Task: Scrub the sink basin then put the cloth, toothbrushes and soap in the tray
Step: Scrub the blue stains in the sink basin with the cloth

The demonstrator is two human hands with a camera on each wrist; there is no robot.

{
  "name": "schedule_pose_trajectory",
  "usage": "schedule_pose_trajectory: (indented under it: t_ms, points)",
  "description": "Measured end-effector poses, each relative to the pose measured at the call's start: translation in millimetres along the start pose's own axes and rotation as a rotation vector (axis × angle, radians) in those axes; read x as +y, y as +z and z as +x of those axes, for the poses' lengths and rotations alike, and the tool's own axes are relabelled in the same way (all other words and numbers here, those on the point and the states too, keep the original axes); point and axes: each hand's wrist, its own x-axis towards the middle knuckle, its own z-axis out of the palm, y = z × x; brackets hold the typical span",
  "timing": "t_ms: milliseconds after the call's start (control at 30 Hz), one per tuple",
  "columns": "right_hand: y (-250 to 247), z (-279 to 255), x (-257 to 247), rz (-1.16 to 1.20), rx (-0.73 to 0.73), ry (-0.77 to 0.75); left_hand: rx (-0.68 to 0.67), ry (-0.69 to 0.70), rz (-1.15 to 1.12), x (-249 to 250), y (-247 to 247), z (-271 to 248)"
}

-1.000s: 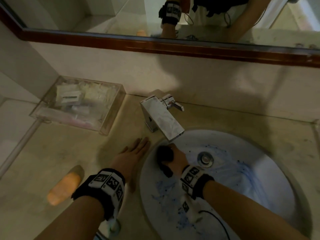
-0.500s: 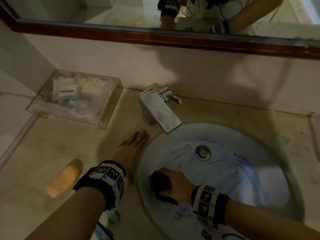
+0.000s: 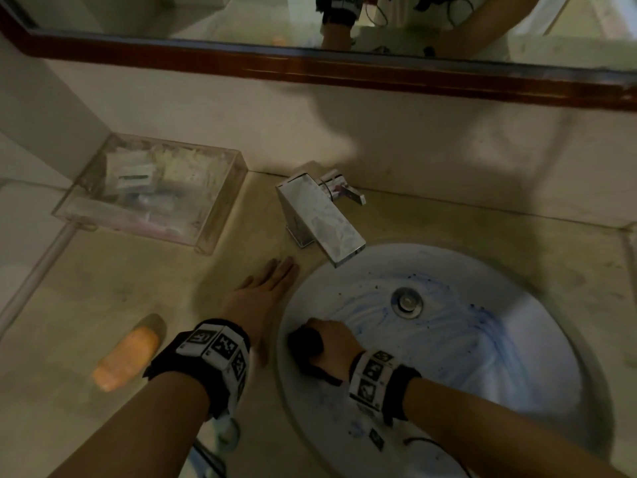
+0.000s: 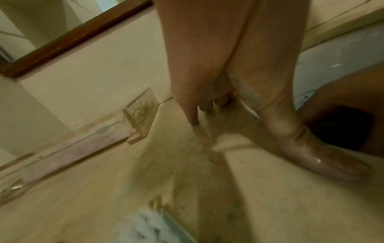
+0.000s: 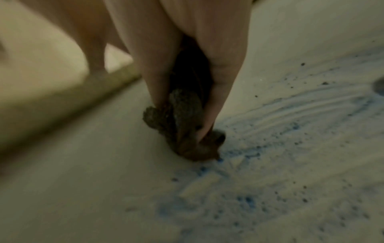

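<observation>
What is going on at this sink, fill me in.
A person is scrubbing the sink. The right hand grips a dark cloth and presses it against the near left wall of the bowl, where blue smears and specks still show. The left hand rests flat on the counter beside the rim. The orange soap lies on the counter, not yet in the clear tray near the wall.

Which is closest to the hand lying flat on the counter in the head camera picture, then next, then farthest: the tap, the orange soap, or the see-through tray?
From the left hand:
1. tap, just beyond the fingertips.
2. orange soap, to its left.
3. tray, far left by the wall.
</observation>
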Motion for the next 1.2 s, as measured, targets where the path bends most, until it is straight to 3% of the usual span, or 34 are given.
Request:
schedule_pose_trajectory:
  t_ms: [100,167,267,400,500,733,967,1100,1200]
  points:
    - [12.4,-23.3,-7.3,0.028,-0.081,-0.134,0.025,0.002,-0.013,0.5,0.0,-0.4]
    - [23.6,-26.0,-11.8,0.093,-0.053,-0.14,0.036,0.002,-0.006,0.5,0.8,-1.1]
    - [20.3,-7.3,-12.9,0.123,0.05,-0.045,0.025,-0.006,0.006,0.6,0.3,-1.4]
    - [3.6,28.6,2.7,-0.006,0.209,0.181,-0.008,-0.011,0.01,5.8,-7.0,-5.7]
    - [-10.6,39.3,6.6,0.06,0.229,0.269,-0.019,-0.013,-0.002,7.1,-10.5,-7.3]
    - [21.0,21.7,-15.5,0.113,0.126,0.12,0.018,0.012,0.001,-1.5,-2.6,-3.0]
    - [-15.5,52.6,12.3,-0.1,0.236,0.37,0.037,0.003,-0.012,-6.3,7.8,2.2]
    - [-53.1,52.8,25.6,-0.108,0.217,0.493,0.016,0.002,-0.012,-3.4,2.1,-1.2]
    - [-44.8,42.4,15.7,-0.073,0.193,0.398,0.013,0.001,-0.007,-2.9,-1.1,-2.5]
